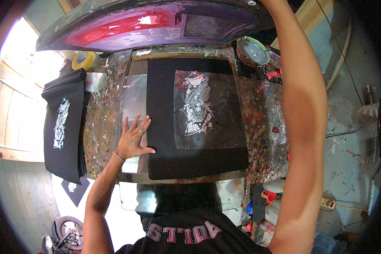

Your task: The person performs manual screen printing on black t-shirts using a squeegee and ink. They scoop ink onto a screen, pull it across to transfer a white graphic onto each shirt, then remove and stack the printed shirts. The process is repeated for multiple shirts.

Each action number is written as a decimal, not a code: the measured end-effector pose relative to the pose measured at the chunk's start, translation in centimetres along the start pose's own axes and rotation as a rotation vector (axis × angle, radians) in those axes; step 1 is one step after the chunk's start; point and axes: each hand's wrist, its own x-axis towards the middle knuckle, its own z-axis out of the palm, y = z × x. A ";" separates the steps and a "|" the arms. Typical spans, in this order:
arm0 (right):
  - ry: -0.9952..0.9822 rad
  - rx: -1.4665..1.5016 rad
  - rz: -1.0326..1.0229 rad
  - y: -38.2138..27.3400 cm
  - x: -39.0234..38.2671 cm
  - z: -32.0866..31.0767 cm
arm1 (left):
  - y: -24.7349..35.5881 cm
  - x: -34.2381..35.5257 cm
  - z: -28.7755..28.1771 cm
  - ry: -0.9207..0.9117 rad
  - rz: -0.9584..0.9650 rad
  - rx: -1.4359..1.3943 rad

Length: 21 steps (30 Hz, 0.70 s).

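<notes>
My left hand (134,137) lies spread at the left edge of a black panel (194,161), fingers over a shiny pale surface (133,93) and thumb touching the black edge. A clear sheet (224,106) with a white, grey and pink graphic (197,103) lies on that panel. My right forearm (300,106) reaches up along the right to the raised printing screen (152,23), stained red and purple; its hand is beyond the top edge, so its fingers are hidden.
A paint-spattered bench (262,127) holds a stack of printed black panels (63,161) at left, yellow tape (82,60) and a paint bowl (252,51). A red cup (268,196), power strip (328,204), cables and a wheel (70,230) are around it.
</notes>
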 end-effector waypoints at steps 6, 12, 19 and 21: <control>-0.002 -0.007 0.022 -0.3 -0.2 -0.1 | 0.0 -0.2 -0.3 -0.001 0.014 -0.004; -0.010 -0.006 0.014 -0.1 -0.1 -0.1 | -0.3 -0.2 -0.5 -0.032 0.015 -0.042; -0.001 -0.015 -0.009 0.5 0.4 0.3 | -0.3 -0.3 -0.5 -0.036 0.011 -0.053; 0.010 0.002 -0.049 0.8 0.6 0.4 | -0.3 -0.2 -0.2 -0.033 -0.005 -0.031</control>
